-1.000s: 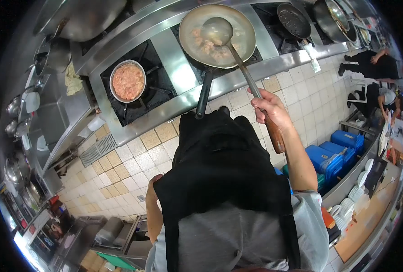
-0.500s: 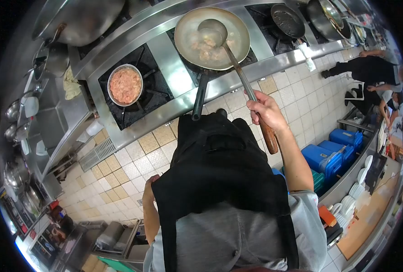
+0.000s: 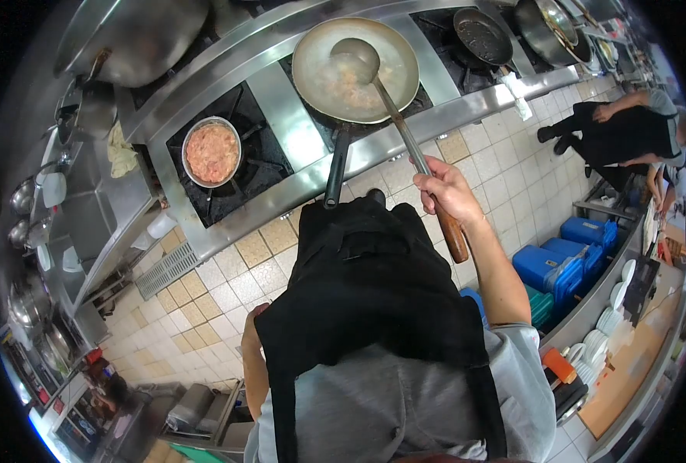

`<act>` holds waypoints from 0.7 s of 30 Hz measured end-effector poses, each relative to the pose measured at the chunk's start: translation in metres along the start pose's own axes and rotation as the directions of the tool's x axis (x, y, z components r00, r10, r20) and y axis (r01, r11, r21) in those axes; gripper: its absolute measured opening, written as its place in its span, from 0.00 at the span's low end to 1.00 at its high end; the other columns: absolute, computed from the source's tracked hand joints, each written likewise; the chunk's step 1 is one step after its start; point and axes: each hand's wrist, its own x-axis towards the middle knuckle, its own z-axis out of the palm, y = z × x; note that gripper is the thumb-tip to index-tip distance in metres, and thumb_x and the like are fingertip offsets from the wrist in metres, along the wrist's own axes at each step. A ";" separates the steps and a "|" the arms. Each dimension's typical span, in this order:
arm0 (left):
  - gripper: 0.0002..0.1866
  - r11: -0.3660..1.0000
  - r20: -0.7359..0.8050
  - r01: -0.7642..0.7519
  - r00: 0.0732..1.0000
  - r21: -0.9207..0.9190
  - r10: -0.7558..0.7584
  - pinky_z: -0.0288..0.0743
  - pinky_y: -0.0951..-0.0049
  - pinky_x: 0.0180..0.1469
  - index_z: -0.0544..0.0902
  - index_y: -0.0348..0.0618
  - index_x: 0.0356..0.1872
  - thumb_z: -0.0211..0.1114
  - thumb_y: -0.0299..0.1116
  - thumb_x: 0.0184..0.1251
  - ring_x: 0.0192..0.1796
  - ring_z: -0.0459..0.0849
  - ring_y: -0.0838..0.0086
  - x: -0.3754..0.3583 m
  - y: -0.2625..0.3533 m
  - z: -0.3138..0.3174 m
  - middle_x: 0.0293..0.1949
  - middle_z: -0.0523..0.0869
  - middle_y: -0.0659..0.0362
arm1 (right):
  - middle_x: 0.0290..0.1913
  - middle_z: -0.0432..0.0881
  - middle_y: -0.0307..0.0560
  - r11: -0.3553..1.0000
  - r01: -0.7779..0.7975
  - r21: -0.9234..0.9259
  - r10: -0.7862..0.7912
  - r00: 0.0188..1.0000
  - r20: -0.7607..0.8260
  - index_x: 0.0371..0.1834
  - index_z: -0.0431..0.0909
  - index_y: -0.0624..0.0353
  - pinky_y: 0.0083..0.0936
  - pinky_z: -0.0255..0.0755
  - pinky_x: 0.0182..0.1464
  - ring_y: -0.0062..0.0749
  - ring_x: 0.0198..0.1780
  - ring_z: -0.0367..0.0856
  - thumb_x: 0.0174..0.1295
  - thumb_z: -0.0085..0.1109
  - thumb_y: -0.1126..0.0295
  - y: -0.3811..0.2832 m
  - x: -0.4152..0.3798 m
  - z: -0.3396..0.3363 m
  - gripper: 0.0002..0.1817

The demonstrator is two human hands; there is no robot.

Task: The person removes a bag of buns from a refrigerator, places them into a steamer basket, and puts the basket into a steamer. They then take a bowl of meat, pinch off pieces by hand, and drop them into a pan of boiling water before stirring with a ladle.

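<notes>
A long-handled ladle [image 3: 405, 131] is gripped near its wooden end by my right hand [image 3: 445, 189]. Its bowl rests in a wide pan [image 3: 312, 85] over a burner, among cloudy liquid and meat pieces blurred by steam. The pan's black handle [image 3: 337, 174] points toward me, with no hand on it. To the left, a round metal bowl [image 3: 237, 158] of pink raw minced meat [image 3: 212, 153] stands on another burner. My left hand [image 3: 258, 311] hangs low beside the black apron, which hides most of it; its fingers cannot be made out.
A large pot [image 3: 131, 42] stands at the upper left, above a sink [image 3: 88, 216]. A small black pan [image 3: 483, 37] is on the right burner. Blue bins [image 3: 547, 266] and stacked white plates [image 3: 598, 343] are at the right. Co-workers stand at the far right.
The ladle's bowl has shifted slightly within the pan, and my right hand has moved a little with it. Steam covers more of the meat. A co-worker at the right has moved nearer.
</notes>
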 end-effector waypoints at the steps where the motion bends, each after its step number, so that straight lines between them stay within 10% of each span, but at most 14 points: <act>1: 0.24 0.960 0.010 0.064 0.998 -0.272 -0.063 0.77 0.69 0.58 0.74 0.28 0.60 0.44 0.39 0.77 0.51 0.82 0.68 0.006 -0.011 -0.005 0.50 0.84 0.52 | 0.26 0.71 0.33 1.000 0.004 -0.001 -0.004 1.000 0.003 0.57 0.74 0.66 0.17 0.67 0.20 0.17 0.18 0.71 0.65 0.59 0.73 0.000 0.000 0.000 0.17; 2: 0.24 0.844 0.036 0.122 0.992 -0.522 -0.121 0.77 0.71 0.58 0.74 0.28 0.60 0.44 0.40 0.78 0.51 0.82 0.69 0.009 -0.014 -0.006 0.49 0.84 0.53 | 0.26 0.71 0.33 1.000 0.008 -0.003 -0.008 1.000 0.006 0.56 0.74 0.66 0.18 0.67 0.20 0.17 0.18 0.71 0.66 0.59 0.73 0.000 0.000 0.000 0.17; 8: 0.24 0.954 -0.020 0.126 0.990 -0.274 -0.136 0.77 0.72 0.58 0.75 0.29 0.59 0.42 0.39 0.78 0.51 0.82 0.68 0.012 -0.008 -0.010 0.49 0.84 0.54 | 0.26 0.71 0.33 1.000 0.011 0.019 -0.011 1.000 -0.003 0.56 0.74 0.65 0.18 0.67 0.20 0.17 0.18 0.71 0.65 0.58 0.75 -0.004 -0.003 0.004 0.16; 11: 0.23 0.857 0.001 0.148 0.986 -0.493 -0.169 0.77 0.72 0.57 0.76 0.29 0.58 0.43 0.39 0.78 0.50 0.83 0.68 0.020 -0.019 -0.013 0.49 0.84 0.54 | 0.26 0.71 0.33 0.999 0.014 0.031 -0.013 1.000 -0.011 0.56 0.74 0.65 0.18 0.67 0.21 0.17 0.18 0.70 0.65 0.57 0.75 -0.003 -0.002 0.004 0.16; 21: 0.23 0.905 -0.005 0.112 0.992 -0.409 -0.125 0.77 0.72 0.56 0.77 0.29 0.56 0.44 0.38 0.75 0.48 0.83 0.70 0.005 0.011 -0.001 0.46 0.85 0.54 | 0.23 0.70 0.32 1.000 -0.009 0.003 0.009 1.000 -0.008 0.63 0.71 0.66 0.20 0.67 0.21 0.17 0.18 0.69 0.65 0.57 0.74 0.001 0.000 0.002 0.23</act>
